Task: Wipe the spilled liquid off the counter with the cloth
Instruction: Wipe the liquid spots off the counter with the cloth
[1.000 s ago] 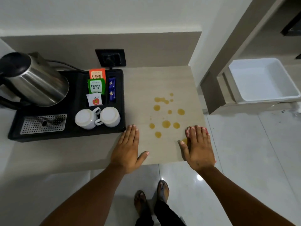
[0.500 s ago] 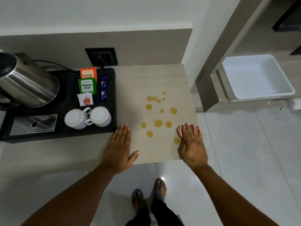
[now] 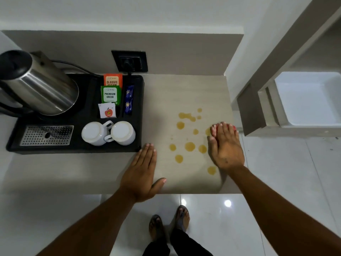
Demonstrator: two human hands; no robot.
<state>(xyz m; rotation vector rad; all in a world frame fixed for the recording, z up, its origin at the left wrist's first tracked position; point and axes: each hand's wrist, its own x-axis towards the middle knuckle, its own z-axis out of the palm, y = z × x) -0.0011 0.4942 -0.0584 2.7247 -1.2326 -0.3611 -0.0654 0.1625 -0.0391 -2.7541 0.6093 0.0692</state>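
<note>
Amber drops of spilled liquid (image 3: pixel 190 146) are scattered over the right part of the pale wood-grain counter (image 3: pixel 184 93). My right hand (image 3: pixel 226 148) lies flat near the counter's right edge, pressing on a red-and-white cloth (image 3: pixel 214 129). Only the cloth's edges show past my fingertips; the rest is hidden under the hand. One drop sits just left of my right wrist, and others lie beside the fingers. My left hand (image 3: pixel 142 172) rests flat and empty on the counter's front edge, fingers together, left of the spill.
A black tray (image 3: pixel 142 108) on the left holds a steel kettle (image 3: pixel 42 89), two upturned white cups (image 3: pixel 94 133), and tea sachets (image 3: pixel 110 95). A wall socket (image 3: pixel 130 60) with a plug sits behind it. A white bin (image 3: pixel 310 100) stands right of the counter, over tiled floor.
My right hand has slid the cloth away from me along the counter's right side, uncovering a drop near the front edge. The left hand has stayed in place.
</note>
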